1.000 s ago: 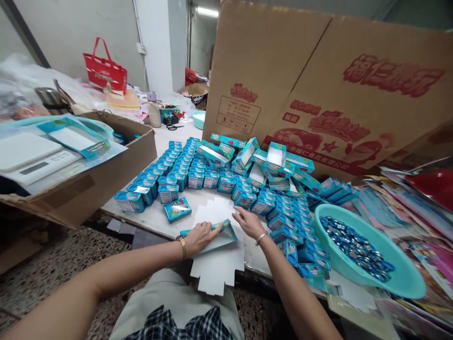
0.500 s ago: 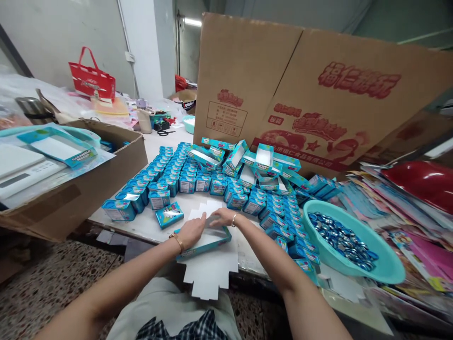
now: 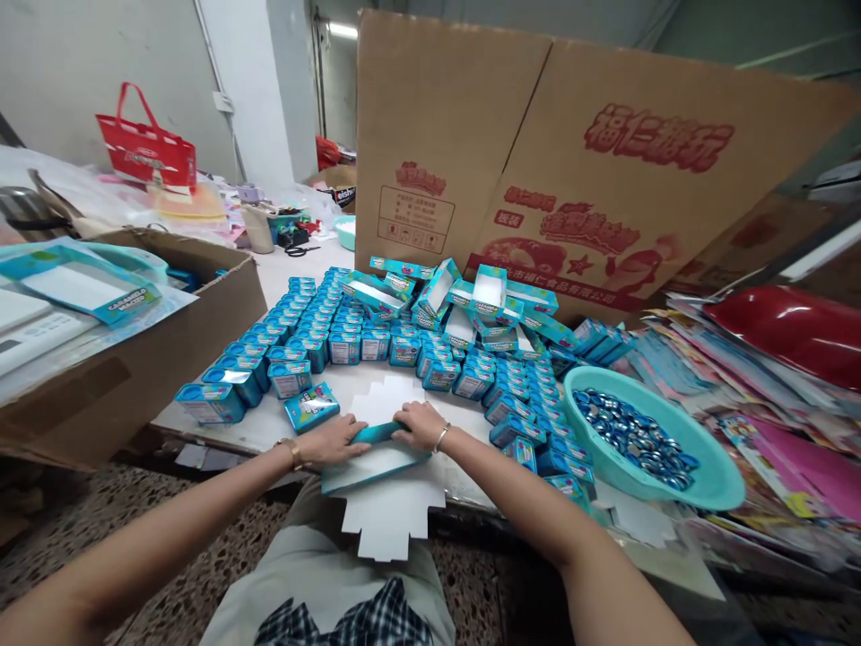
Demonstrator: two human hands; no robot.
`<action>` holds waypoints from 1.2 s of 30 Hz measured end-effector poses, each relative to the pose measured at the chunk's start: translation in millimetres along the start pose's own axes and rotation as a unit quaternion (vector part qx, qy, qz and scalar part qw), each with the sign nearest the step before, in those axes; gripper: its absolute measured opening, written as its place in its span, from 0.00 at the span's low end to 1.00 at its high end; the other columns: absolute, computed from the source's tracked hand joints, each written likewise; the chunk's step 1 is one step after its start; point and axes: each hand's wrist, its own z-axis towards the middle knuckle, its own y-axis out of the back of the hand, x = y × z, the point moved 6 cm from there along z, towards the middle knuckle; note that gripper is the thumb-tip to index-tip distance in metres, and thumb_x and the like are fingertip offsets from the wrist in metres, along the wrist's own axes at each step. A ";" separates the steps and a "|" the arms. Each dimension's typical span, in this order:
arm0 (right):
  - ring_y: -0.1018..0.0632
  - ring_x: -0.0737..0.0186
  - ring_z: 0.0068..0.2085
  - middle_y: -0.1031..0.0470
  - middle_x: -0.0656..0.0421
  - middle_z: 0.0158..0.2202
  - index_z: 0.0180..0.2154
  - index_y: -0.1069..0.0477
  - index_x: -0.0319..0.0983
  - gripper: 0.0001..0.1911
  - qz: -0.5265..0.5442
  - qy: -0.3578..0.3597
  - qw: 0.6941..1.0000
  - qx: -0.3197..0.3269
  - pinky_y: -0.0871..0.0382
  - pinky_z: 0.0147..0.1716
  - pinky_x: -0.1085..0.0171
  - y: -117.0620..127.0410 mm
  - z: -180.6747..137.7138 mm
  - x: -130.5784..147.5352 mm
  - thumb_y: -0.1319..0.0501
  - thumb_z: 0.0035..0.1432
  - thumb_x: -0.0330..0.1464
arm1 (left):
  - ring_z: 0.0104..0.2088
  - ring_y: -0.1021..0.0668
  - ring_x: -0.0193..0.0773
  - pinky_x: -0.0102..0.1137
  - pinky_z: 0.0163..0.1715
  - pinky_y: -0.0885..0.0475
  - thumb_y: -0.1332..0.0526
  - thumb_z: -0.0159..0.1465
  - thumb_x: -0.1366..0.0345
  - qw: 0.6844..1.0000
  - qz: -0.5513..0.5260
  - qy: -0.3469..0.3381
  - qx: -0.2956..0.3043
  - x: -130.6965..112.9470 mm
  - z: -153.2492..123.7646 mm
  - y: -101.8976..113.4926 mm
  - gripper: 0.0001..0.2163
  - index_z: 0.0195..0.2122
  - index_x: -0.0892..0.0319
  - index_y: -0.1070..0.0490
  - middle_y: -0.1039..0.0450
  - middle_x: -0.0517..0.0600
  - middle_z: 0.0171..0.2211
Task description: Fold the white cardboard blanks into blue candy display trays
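Note:
My left hand [image 3: 331, 440] and my right hand [image 3: 418, 423] both press on a flat teal-and-white carton blank [image 3: 374, 463], folding its far flap up along the edge. It lies on a stack of white die-cut blanks [image 3: 385, 511] that overhangs the table's near edge. A single small teal box [image 3: 311, 405] lies just left of my left hand. Behind my hands stand rows of several small teal boxes [image 3: 316, 327], and further back a heap of open teal trays [image 3: 471, 301].
A teal basin [image 3: 700, 475] of blue foil-wrapped candies [image 3: 636, 437] sits at my right. A big printed cardboard sheet [image 3: 571, 152] stands behind the table. A brown carton [image 3: 134, 359] with a scale and teal blanks stands at left. Printed sheets are piled at far right [image 3: 773, 413].
My hands have come together on the teal blank; its flap, flat a second ago, is now folded up under my fingers. The view has shifted slightly to the right.

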 end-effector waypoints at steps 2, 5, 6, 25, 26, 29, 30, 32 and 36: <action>0.27 0.54 0.41 0.27 0.52 0.40 0.41 0.30 0.38 0.16 -0.053 -0.001 0.999 -0.006 0.39 0.40 0.58 -1.4 4.0 5.0 0.46 0.61 0.43 | 0.43 0.28 0.44 0.33 0.41 0.35 0.46 0.62 0.59 0.999 0.048 0.021 -0.006 4.5 -0.4 -3.5 0.20 0.54 0.57 0.37 0.33 0.55 0.44; 0.25 0.55 0.38 0.26 0.50 0.38 0.40 0.31 0.35 0.13 -0.109 0.019 0.994 -0.014 0.38 0.38 0.59 -7.3 5.4 11.8 0.49 0.63 0.35 | 0.41 0.27 0.46 0.34 0.36 0.34 0.46 0.59 0.68 0.988 0.133 0.061 -0.040 10.0 0.5 -5.8 0.14 0.47 0.59 0.34 0.31 0.57 0.42; 0.25 0.55 0.38 0.25 0.50 0.38 0.40 0.31 0.35 0.12 -0.120 0.033 0.992 -0.015 0.37 0.38 0.59 -9.9 4.9 13.7 0.50 0.64 0.33 | 0.39 0.26 0.46 0.34 0.35 0.34 0.48 0.60 0.71 0.985 0.153 0.070 -0.044 10.4 1.5 -7.0 0.12 0.44 0.60 0.33 0.29 0.57 0.40; 0.27 0.62 0.37 0.25 0.57 0.36 0.41 0.31 0.40 0.16 0.159 -0.283 0.853 -0.408 0.37 0.37 0.66 96.4 -99.7 -139.3 0.54 0.64 0.37 | 0.53 0.29 0.51 0.48 0.51 0.31 0.40 0.56 0.50 0.796 -0.231 0.113 -0.547 7.3 -59.1 69.5 0.34 0.62 0.53 0.49 0.36 0.54 0.56; 0.28 0.61 0.36 0.26 0.57 0.34 0.39 0.30 0.39 0.17 0.185 -0.343 0.800 -0.456 0.37 0.37 0.65 119.6 -119.9 -168.1 0.54 0.64 0.39 | 0.52 0.28 0.52 0.49 0.50 0.30 0.40 0.55 0.48 0.790 -0.269 0.132 -0.534 10.7 -55.7 62.3 0.34 0.60 0.54 0.46 0.34 0.54 0.54; 0.28 0.58 0.40 0.26 0.52 0.37 0.42 0.32 0.35 0.22 0.214 -0.423 0.720 -0.507 0.37 0.41 0.62 181.4 -155.6 -230.0 0.57 0.64 0.42 | 0.49 0.26 0.54 0.48 0.46 0.27 0.39 0.51 0.45 0.811 -0.351 0.150 -0.443 12.2 -31.5 24.0 0.33 0.56 0.57 0.39 0.30 0.57 0.49; 0.29 0.56 0.43 0.27 0.50 0.40 0.45 0.33 0.34 0.23 0.213 -0.435 0.708 -0.514 0.38 0.44 0.60 194.4 -161.0 -240.1 0.56 0.63 0.43 | 0.50 0.26 0.54 0.47 0.46 0.27 0.39 0.51 0.45 0.819 -0.363 0.144 -0.419 10.6 -23.9 10.2 0.34 0.56 0.58 0.39 0.31 0.57 0.50; 0.31 0.53 0.49 0.29 0.46 0.45 0.49 0.35 0.33 0.25 0.191 -0.437 0.701 -0.531 0.40 0.48 0.57 202.1 -163.7 -238.7 0.53 0.62 0.45 | 0.53 0.29 0.53 0.46 0.47 0.28 0.40 0.52 0.46 0.832 -0.362 0.133 -0.398 8.6 -14.4 -13.2 0.34 0.57 0.57 0.41 0.33 0.58 0.54; 0.31 0.57 0.51 0.31 0.50 0.50 0.51 0.34 0.36 0.23 0.190 -0.335 0.792 -0.474 0.40 0.51 0.60 130.4 -128.1 -165.6 0.51 0.61 0.43 | 0.57 0.34 0.57 0.49 0.51 0.32 0.43 0.54 0.45 0.855 -0.261 0.174 -0.413 19.1 -13.3 -42.9 0.35 0.59 0.59 0.43 0.39 0.60 0.59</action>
